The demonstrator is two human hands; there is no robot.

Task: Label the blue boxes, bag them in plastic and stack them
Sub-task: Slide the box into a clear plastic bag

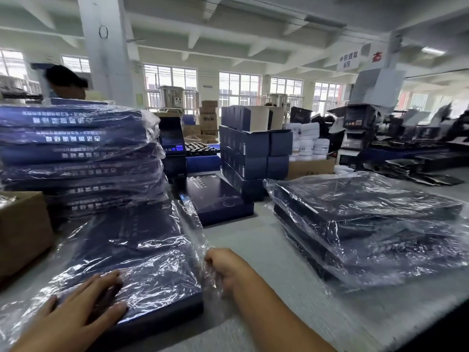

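Left hand (83,308) is laid flat, fingers straight, on the blue box (142,252), bagged, at the near left of the grey table (266,250); right hand (223,268) is curled, the plastic bag (200,240) edge gripped in it; risk judged: film may be torn if pulled hard over a corner; bagged stack (78,158) is seen behind, second pile (368,224) at right; pillar (106,47) and windows (238,85) beyond.

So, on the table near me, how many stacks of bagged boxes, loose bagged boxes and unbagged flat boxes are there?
Stacks of bagged boxes: 2, tall left stack, low right stack
Loose bagged box: 1
Unbagged flat box: 1
Total: 4
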